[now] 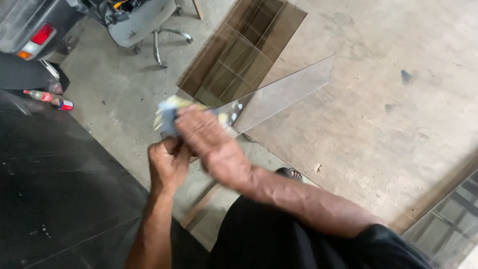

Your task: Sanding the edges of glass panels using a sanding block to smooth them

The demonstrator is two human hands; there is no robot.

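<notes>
L hand point(168, 164): gripping clear glass pane point(284, 92) edge, steadying it.
R hand point(201, 130): pressing cloth point(167, 115), prob. wiping pane.

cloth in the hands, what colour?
Pale yellow and light blue cloth, blurred; head view.

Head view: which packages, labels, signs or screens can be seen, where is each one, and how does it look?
Bottle: lying on the concrete floor at far left, clear plastic, red label band.
Second bottle: lying just right of it, near the dark sheet's edge, red wrap with white.
No signs or screens visible.
</notes>
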